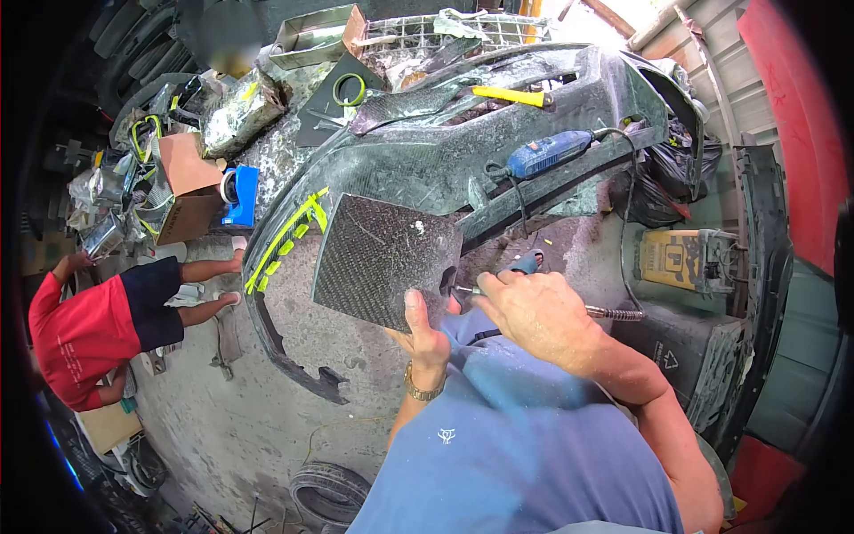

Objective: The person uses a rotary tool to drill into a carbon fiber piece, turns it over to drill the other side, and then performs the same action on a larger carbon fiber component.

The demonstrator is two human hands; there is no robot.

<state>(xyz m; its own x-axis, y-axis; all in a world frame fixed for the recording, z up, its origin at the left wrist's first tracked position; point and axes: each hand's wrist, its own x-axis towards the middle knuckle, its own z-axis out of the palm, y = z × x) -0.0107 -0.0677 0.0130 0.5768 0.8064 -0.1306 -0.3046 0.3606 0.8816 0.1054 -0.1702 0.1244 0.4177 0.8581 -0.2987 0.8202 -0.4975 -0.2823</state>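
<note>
My left hand (422,336), with a watch (425,381) on its wrist, grips the lower edge of a dark, woven-patterned panel (382,258), thumb on top. Dust specks the panel, and a small notch (448,279) is cut into its right edge. My right hand (539,317) is closed around a slim rotary tool handpiece whose metal tip (464,289) points at that notch. A spring-sleeved flexible shaft (616,313) trails from behind this hand and curves up towards a blue power tool (550,153) lying on the large dark bumper (382,169).
Yellow tape strips (283,245) mark the bumper's left edge. A yellow-handled tool (511,95), tape roll (349,89) and blue tape dispenser (240,196) lie beyond. Another person in a red shirt (89,325) bends at left. A yellow bin (673,258) stands right; a tyre (327,491) lies below.
</note>
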